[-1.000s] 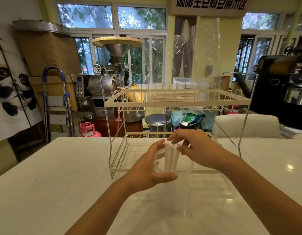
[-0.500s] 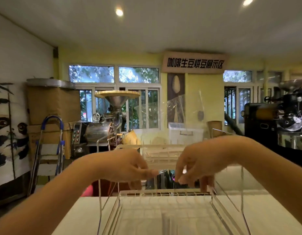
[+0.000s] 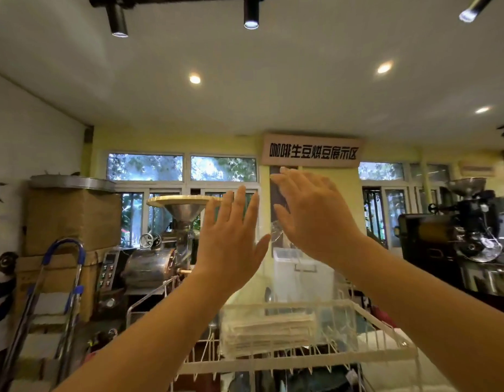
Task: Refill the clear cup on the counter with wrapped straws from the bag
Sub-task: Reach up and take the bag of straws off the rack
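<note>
A tall clear bag stands on the top shelf of a white wire rack. A stack of wrapped straws lies in its bottom. My left hand and my right hand are raised above the rack, palms facing each other with the fingers stretched out. The crinkled upper part of the bag shows between them. I cannot tell whether either palm touches the plastic. The clear cup and the counter are out of view.
Behind the rack stand a steel coffee roaster with a funnel and a white lidded bin. A blue-handled step ladder and cardboard boxes are at the left. A black roaster is at the right.
My view has swung up from the counter to the rack's top shelf. Both hands left the cup, rose to the bag, and went from pinched fingers to flat and spread.
</note>
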